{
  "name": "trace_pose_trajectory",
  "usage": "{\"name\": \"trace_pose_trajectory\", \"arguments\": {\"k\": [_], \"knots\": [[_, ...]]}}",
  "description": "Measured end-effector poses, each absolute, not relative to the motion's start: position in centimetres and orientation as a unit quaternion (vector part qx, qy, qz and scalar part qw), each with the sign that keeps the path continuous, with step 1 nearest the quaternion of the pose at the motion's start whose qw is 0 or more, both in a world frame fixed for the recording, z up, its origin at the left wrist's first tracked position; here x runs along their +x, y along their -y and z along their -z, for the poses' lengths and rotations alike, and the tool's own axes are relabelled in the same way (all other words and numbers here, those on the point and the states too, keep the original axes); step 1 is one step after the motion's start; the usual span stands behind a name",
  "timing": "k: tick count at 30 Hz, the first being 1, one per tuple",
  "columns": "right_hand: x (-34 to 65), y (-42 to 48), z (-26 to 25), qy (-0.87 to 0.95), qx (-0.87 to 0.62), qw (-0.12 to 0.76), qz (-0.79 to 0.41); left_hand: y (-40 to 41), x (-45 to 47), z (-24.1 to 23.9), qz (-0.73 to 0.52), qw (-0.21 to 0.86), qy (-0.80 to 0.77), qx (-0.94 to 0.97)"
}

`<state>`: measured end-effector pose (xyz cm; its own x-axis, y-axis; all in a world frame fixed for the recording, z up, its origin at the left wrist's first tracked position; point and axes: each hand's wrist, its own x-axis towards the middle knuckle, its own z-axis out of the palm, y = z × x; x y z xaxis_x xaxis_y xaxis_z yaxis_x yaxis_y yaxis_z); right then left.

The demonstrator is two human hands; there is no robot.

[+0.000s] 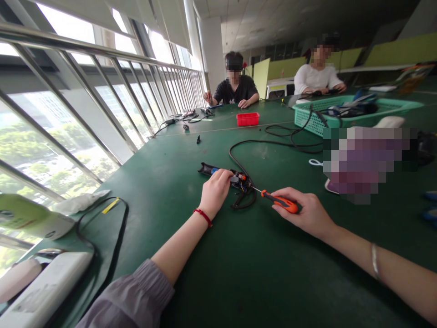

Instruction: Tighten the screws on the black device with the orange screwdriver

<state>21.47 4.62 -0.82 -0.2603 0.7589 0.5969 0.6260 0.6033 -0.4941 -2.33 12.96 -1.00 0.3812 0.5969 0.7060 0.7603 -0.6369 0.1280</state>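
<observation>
My left hand (215, 191) presses down on a small black opened device (218, 172) with exposed wires, lying on the green table (218, 255). Its fingers curl over the device's right part. My right hand (303, 210) grips an orange-and-black screwdriver (278, 201). The screwdriver's metal tip points left into the device's wiring. A black cable (239, 159) loops from the device back across the table.
A red bin (247, 119) and a teal basket (344, 116) of cables stand farther back. Two other people sit at the far end. White devices (41, 282) and a black cord lie at the near left by the window railing.
</observation>
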Motion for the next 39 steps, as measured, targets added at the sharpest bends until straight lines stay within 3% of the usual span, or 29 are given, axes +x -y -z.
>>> {"name": "trace_pose_trajectory", "arguments": {"k": [14, 20, 27, 33, 39], "knots": [[21.8, -4.7, 0.9, 0.798, -0.440, 0.405, -0.078, -11.6, -1.7, 0.4, 0.361, 0.063, 0.474, -0.800], [22.1, -4.8, 1.0, 0.799, -0.445, 0.394, -0.089, -10.8, -1.3, 0.2, 0.293, -0.063, 0.550, -0.779], [22.1, -4.7, 1.0, 0.799, -0.452, 0.385, -0.091, -11.8, -2.5, 0.3, 0.274, -0.147, 0.464, -0.830], [22.1, -4.8, 1.0, 0.801, -0.456, 0.380, -0.083, -12.0, -2.6, 0.8, 0.267, -0.105, 0.444, -0.849], [22.1, -4.8, 1.0, 0.803, -0.456, 0.375, -0.086, -11.4, -2.2, 0.5, 0.304, 0.040, 0.418, -0.855]]}}
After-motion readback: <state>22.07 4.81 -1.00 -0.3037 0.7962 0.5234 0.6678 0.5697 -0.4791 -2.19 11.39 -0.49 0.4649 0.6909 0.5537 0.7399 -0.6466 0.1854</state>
